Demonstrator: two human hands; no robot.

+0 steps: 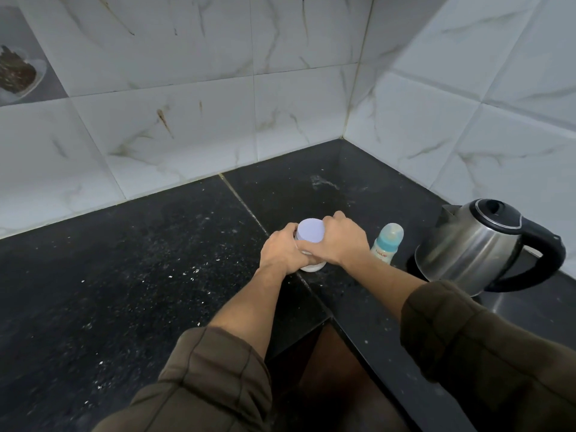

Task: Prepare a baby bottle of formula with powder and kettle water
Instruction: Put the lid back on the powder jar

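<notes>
A small white powder jar point(312, 267) with a pale round lid point(310, 229) stands on the black counter point(131, 275). My left hand point(285, 252) wraps around the jar's body from the left. My right hand point(341, 241) grips the lid's rim from the right. Most of the jar's wall is hidden by my fingers. Just to the right stands a baby bottle point(387, 243) with a teal collar and clear cap. Further right sits a steel kettle point(477, 247) with a black lid and handle.
Marble-look tiled walls point(218, 120) meet in a corner behind the counter. The counter's front edge steps inward near my arms point(330, 319). White specks lie scattered on the dark stone left of the jar.
</notes>
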